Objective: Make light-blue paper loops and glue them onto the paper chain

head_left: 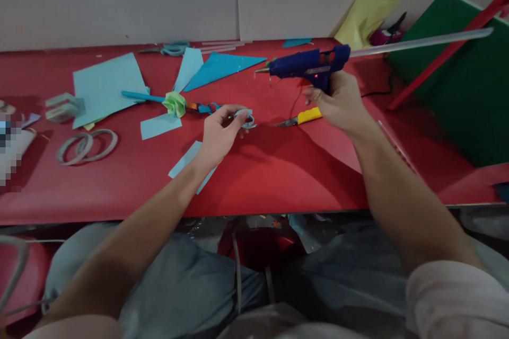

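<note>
My right hand (pixel 338 103) grips the handle of a dark blue hot glue gun (pixel 302 63), a small red light glowing on it. Its nozzle points left, and a long clear glue stick (pixel 421 42) juts out of the back. Between the fingertips of my left hand (pixel 222 132) is a small curled light blue paper strip (pixel 248 118). Below the gun lies a utility knife (pixel 308 116) with a yellow handle. Just left of my left hand rests a blue paper stem (pixel 143 96) with a pale green paper flower (pixel 174 105) on it.
Light blue paper sheets (pixel 109 87), a darker blue paper triangle (pixel 222 69) and scissors (pixel 175 48) lie toward the back of the red table (pixel 278 180). Two tape rolls (pixel 75 148) sit at left. A green board (pixel 457 90) stands at right, near yellow paper (pixel 374 5).
</note>
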Demonstrator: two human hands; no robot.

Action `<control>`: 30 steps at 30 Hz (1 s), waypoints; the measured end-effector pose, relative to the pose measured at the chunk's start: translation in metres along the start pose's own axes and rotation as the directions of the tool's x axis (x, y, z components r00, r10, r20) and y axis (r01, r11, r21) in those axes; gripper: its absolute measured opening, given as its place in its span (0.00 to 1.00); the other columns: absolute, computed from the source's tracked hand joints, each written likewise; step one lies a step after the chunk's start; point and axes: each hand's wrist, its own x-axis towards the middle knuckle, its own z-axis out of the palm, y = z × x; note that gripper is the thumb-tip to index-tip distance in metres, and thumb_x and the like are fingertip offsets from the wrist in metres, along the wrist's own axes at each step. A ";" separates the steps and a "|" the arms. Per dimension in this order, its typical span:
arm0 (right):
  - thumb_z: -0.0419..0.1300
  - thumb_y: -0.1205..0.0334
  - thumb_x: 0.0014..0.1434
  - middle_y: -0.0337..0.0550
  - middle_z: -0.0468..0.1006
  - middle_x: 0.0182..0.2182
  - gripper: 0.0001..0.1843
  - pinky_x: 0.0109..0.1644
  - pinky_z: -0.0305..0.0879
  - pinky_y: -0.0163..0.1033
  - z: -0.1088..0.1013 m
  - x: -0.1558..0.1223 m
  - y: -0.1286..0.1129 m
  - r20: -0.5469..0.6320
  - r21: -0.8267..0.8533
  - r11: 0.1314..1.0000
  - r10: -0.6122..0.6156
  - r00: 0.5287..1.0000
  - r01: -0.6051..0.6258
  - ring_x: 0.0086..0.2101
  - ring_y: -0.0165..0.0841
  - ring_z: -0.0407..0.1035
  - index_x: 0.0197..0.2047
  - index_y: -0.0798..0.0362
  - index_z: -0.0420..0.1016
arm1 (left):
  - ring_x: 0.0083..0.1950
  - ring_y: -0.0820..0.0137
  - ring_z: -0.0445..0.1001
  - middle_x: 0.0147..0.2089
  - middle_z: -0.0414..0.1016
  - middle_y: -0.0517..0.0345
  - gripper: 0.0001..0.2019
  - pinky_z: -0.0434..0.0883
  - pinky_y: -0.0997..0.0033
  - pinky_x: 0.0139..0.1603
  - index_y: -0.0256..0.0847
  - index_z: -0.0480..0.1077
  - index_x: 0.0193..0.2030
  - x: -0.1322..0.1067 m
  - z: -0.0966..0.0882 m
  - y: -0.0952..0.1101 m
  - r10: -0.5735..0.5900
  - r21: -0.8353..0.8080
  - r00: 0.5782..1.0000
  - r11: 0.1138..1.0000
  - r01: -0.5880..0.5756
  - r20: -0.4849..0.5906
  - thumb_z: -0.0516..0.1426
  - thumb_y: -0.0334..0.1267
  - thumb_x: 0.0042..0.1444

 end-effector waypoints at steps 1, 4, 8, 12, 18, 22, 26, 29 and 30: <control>0.69 0.31 0.58 0.45 0.81 0.33 0.27 0.37 0.75 0.47 0.000 -0.001 -0.001 0.017 0.019 1.000 -0.004 1.000 0.004 0.30 0.37 0.74 0.43 0.47 0.79 | 0.26 0.76 0.76 0.32 0.81 0.59 0.20 0.73 0.76 0.26 0.40 0.79 0.39 0.000 0.000 0.000 0.004 -0.008 1.000 1.000 -0.004 -0.004 0.70 0.57 0.58; 0.69 0.29 0.56 0.48 0.83 0.36 0.28 0.40 0.77 0.49 -0.001 -0.003 -0.008 0.084 0.038 0.999 -0.014 0.996 0.011 0.33 0.39 0.76 0.42 0.46 0.81 | 0.26 0.76 0.76 0.32 0.81 0.59 0.20 0.73 0.76 0.26 0.40 0.79 0.40 0.000 0.000 0.000 0.010 -0.034 1.000 0.999 -0.011 -0.015 0.70 0.57 0.57; 0.68 0.28 0.56 0.46 0.85 0.36 0.28 0.44 0.78 0.51 -0.001 -0.005 -0.015 0.126 0.047 0.999 -0.008 0.992 0.002 0.37 0.42 0.78 0.40 0.45 0.81 | 0.26 0.75 0.77 0.32 0.82 0.58 0.19 0.73 0.76 0.26 0.41 0.79 0.41 -0.001 0.000 0.000 -0.031 -0.029 0.999 0.999 0.030 -0.027 0.70 0.56 0.58; 0.70 0.32 0.57 0.47 0.86 0.37 0.26 0.44 0.77 0.46 0.001 -0.006 -0.016 0.174 0.075 0.997 -0.014 0.985 0.001 0.34 0.37 0.77 0.39 0.48 0.81 | 0.29 0.74 0.80 0.34 0.83 0.57 0.20 0.75 0.76 0.27 0.40 0.79 0.41 -0.001 0.000 0.000 -0.049 -0.054 0.999 0.997 0.048 -0.010 0.71 0.56 0.57; 0.72 0.32 0.56 0.47 0.86 0.38 0.27 0.40 0.79 0.45 0.006 -0.009 -0.009 0.169 0.143 0.989 0.008 0.986 -0.032 0.33 0.36 0.75 0.41 0.48 0.81 | 0.32 0.71 0.83 0.34 0.83 0.56 0.20 0.77 0.76 0.29 0.40 0.79 0.42 -0.001 -0.001 0.001 -0.055 -0.085 0.998 0.995 0.055 0.005 0.71 0.55 0.58; 0.71 0.30 0.54 0.45 0.85 0.36 0.28 0.39 0.80 0.47 0.007 -0.009 -0.009 0.179 0.135 0.990 0.013 0.984 -0.037 0.33 0.37 0.76 0.41 0.47 0.82 | 0.31 0.71 0.83 0.35 0.83 0.57 0.21 0.77 0.75 0.29 0.40 0.79 0.43 -0.001 -0.001 0.000 -0.074 -0.076 0.997 0.994 0.074 0.005 0.71 0.56 0.57; 0.69 0.30 0.57 0.46 0.84 0.34 0.28 0.38 0.75 0.45 0.003 -0.007 -0.013 0.151 0.092 0.996 -0.024 0.988 0.011 0.29 0.34 0.72 0.38 0.48 0.82 | 0.32 0.70 0.82 0.35 0.82 0.56 0.23 0.77 0.73 0.29 0.41 0.79 0.43 -0.001 -0.001 -0.003 -0.062 -0.083 0.998 0.995 0.062 0.003 0.70 0.59 0.56; 0.68 0.28 0.57 0.46 0.84 0.34 0.29 0.33 0.70 0.43 0.000 -0.005 -0.010 0.084 0.041 0.999 0.000 0.996 -0.003 0.26 0.32 0.67 0.38 0.48 0.81 | 0.33 0.70 0.81 0.38 0.82 0.55 0.23 0.76 0.73 0.28 0.42 0.79 0.44 -0.002 -0.002 -0.002 -0.006 -0.039 1.000 0.999 0.005 -0.028 0.69 0.60 0.56; 0.68 0.28 0.57 0.46 0.84 0.34 0.29 0.33 0.69 0.43 -0.001 -0.005 -0.008 0.066 0.033 0.999 0.007 0.998 -0.009 0.26 0.32 0.67 0.38 0.48 0.81 | 0.33 0.71 0.80 0.42 0.82 0.53 0.22 0.75 0.73 0.28 0.42 0.79 0.44 -0.003 -0.002 0.000 0.036 0.003 0.999 0.999 -0.036 -0.036 0.69 0.60 0.57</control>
